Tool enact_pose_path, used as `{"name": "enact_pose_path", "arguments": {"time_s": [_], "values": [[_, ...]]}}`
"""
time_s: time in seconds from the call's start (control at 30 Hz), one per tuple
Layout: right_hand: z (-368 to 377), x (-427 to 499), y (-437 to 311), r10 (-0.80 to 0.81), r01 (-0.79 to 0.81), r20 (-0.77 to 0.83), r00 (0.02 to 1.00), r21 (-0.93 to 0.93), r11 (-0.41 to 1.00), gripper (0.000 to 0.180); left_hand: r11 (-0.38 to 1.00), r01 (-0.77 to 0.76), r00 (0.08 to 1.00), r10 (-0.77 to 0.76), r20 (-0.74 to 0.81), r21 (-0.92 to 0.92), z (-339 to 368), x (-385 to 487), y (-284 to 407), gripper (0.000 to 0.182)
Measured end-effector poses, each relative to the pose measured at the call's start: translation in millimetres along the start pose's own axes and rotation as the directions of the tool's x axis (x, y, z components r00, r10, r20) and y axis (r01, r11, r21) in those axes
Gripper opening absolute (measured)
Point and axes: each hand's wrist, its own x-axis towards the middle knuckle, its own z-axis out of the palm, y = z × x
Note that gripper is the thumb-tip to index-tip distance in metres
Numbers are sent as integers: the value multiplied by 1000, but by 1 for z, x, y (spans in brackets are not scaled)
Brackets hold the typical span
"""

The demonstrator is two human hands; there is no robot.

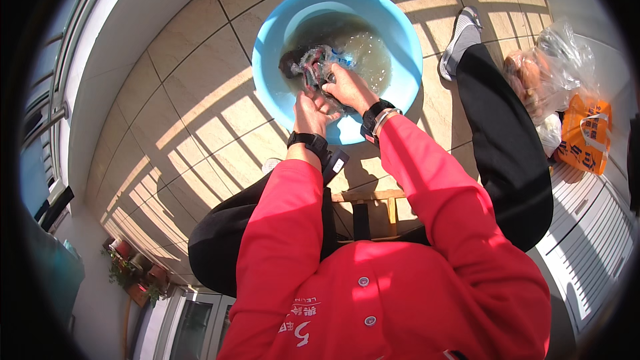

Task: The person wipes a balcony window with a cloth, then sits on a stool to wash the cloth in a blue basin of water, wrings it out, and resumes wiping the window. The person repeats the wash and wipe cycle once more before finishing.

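A light-blue plastic basin (407, 25) holding murky, foamy water stands on the tiled floor before me. In it a wet, patterned cloth (312, 62) of grey, red and dark colours is bunched up, partly under water. My left hand (311, 115) grips the near end of the cloth, low over the basin's near side. Just to its right, my right hand (350, 89) pinches the same cloth between thumb and fingers. A bright blue patch (345, 59) shows beside the cloth; I cannot tell what it is. Both wrists carry black bands.
A wooden stool (392, 210) is partly visible beneath me. At right lie clear plastic bags (545, 72) and an orange bag (587, 135) bearing writing, near white louvred doors (595, 240). Potted plants (135, 270) stand at lower left. A railed window (50, 75) runs along the left.
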Motion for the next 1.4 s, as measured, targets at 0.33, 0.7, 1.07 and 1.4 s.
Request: {"name": "enact_pose_path", "arguments": {"time_s": [0.33, 0.7, 1.07, 1.4], "values": [[-53, 6, 6, -54, -147, -283, 958, -641, 753, 41, 963, -262, 963, 265, 52, -65, 16, 1, 6, 25], [-2, -5, -41, -154, 174, -90, 984, 313, 933, 32, 965, -131, 879, 218, 424, -225, 6, 8, 3, 30], [-22, 13, 8, 9, -31, -49, 999, -468, 883, 54, 977, -212, 973, 210, -98, -3, 9, -11, 6, 30], [-42, 0, -9, 35, -114, -172, 984, -475, 873, 35, 896, -443, 883, 441, 160, -24, 18, 8, 13, 15]]}}
